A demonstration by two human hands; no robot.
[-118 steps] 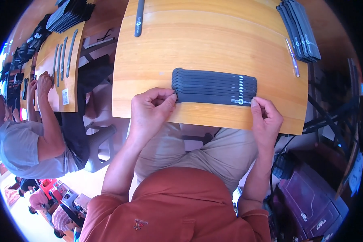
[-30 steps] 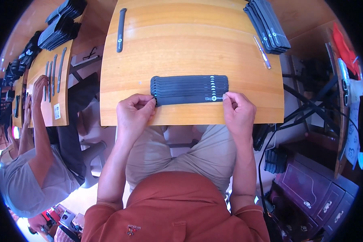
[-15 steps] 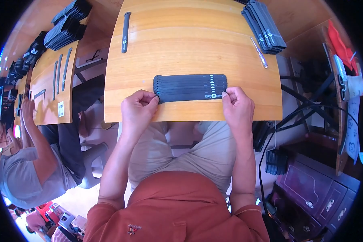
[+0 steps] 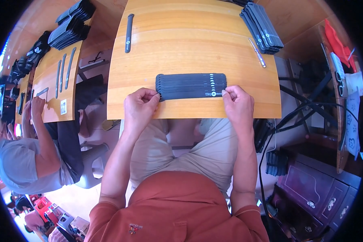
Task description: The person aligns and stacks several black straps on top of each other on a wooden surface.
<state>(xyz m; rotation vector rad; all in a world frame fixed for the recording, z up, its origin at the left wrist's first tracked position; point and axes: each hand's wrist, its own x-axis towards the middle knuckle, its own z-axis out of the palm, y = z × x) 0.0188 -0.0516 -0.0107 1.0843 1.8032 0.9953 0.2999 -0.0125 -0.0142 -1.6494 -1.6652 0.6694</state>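
Several black fabric straps (image 4: 185,86) lie overlapped in a neat row near the front edge of the wooden table (image 4: 181,52). Their rounded ends are lined up at the left, and pale markings run along the right part. My left hand (image 4: 139,105) pinches the left end of the nearest strap between thumb and fingers. At its right end my right hand (image 4: 239,105) holds the same strap in a similar pinch. Both hands rest close to the table's front edge, and the strap stretches flat between them.
A single strap (image 4: 129,34) lies at the far left of the table. A strap stack (image 4: 262,30) stands at the back right beside a pen (image 4: 257,52). To the left, a co-worker (image 4: 28,161) sits at another table (image 4: 52,107) with straps. A dark cabinet (image 4: 310,189) stands lower right.
The view has shifted slightly. My hands keep their pinch on the nearest strap with hardly any movement. At the left table, the co-worker's hand has moved toward a strap.
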